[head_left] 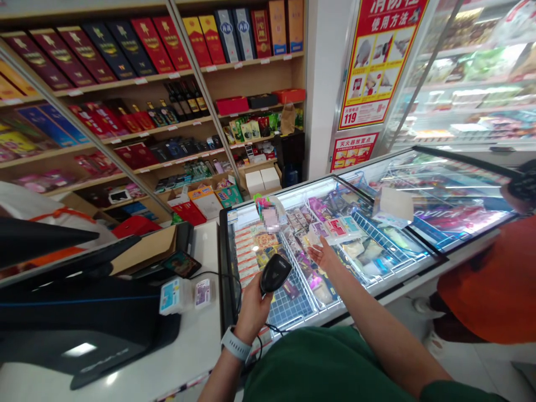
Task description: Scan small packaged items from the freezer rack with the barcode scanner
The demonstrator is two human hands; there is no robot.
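My left hand (pixel 254 301), with a watch on its wrist, grips a black handheld scanner (pixel 275 273) above the left part of the glass-topped freezer (pixel 224 251). To its right, my right hand (pixel 324 255) reaches over the glass with its fingers apart, close to a row of small clear packs with purple, red and blue labels (pixel 336 228). Whether the fingertips touch the nearest pack I cannot tell. A pack with bright green and pink parts (pixel 263 205) lies near the freezer's back left corner.
At the left, a counter (pixel 201 340) bears a black terminal (pixel 84 329) and clear packs with blue and purple labels (pixel 180 296). An open white box (pixel 393 206) sits on the freezer. A person in orange (pixel 494 285) is at the right. Shelves (pixel 167 75) stand behind.
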